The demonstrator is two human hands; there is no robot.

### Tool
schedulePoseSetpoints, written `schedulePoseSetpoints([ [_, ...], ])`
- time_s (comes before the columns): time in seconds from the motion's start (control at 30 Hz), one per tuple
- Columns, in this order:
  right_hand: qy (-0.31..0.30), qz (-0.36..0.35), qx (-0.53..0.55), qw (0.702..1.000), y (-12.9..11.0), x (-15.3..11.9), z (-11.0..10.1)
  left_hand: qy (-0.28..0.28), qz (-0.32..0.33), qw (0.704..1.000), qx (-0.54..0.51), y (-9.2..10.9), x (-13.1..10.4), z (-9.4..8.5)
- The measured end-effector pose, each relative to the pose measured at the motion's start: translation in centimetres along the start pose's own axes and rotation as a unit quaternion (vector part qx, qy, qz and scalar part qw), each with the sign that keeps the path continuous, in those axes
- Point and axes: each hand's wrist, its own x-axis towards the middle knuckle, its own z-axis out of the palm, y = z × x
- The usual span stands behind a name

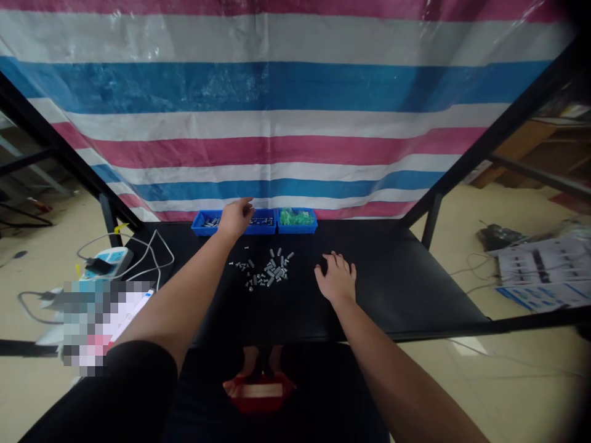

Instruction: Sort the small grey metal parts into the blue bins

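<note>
On the black tabletop [392, 289], metal parts [276, 272] lie left of right-hand fingers [340, 262]

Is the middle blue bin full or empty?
Not empty: metal pieces show inside the bin. The left hand hides part; whether full, cannot tell.

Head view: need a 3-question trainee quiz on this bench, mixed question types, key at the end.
1. Multiple choice: what does the rightmost blue bin hold?
A) red caps
B) green pieces
C) wooden blocks

2. True or false: the right hand is over the blue bins.

3. Fill in the color: the loose metal pieces lie on a ____ tabletop.

Key:
1. B
2. False; the left hand is over them.
3. black
</note>
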Motion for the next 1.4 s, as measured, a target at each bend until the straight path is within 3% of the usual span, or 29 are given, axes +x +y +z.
schedulePoseSetpoints([
  [0.13,0.001,0.000,-0.002,1.000,0.0,0.0,0.1,-0.028,-0.025,0.999,0.035,0.6,-0.6,-1.0],
  [0.23,0.007,-0.004,-0.002,1.000,0.1,0.0,0.3,-0.053,-0.025,0.997,0.054,0.5,-2.7,-2.4],
  [0.4,0.014,-0.007,0.000,1.000,0.2,0.0,0.4,-0.217,-0.016,0.971,0.098,-1.5,-7.7,-3.6],
  [0.57,0.011,-0.005,0.004,1.000,0.1,0.0,0.2,-0.209,-0.035,0.966,0.145,-3.1,-11.1,-2.4],
  [0.73,0.008,-0.004,-0.001,1.000,0.0,0.0,0.2,-0.159,-0.024,0.977,0.140,-2.1,-9.2,-2.5],
  [0.9,0.012,0.000,0.002,1.000,0.0,0.0,0.3,-0.009,0.043,0.996,0.083,0.1,-3.9,-2.7],
  [1.0,0.009,0.001,0.003,1.000,0.0,0.0,0.1,-0.026,0.036,0.995,0.089,0.5,-2.1,-2.1],
  [1.1,0.009,0.001,0.003,1.000,0.0,0.0,0.1,-0.061,0.022,0.991,0.114,0.1,-2.5,-1.6],
  [1.3,0.034,-0.010,-0.003,0.999,0.1,-0.1,0.3,-0.153,0.015,0.984,0.090,-1.8,-6.9,-0.3],
  [1.4,0.017,-0.112,0.025,0.993,0.1,0.1,0.1,-0.153,0.018,0.986,0.061,-2.9,-8.4,0.7],
])
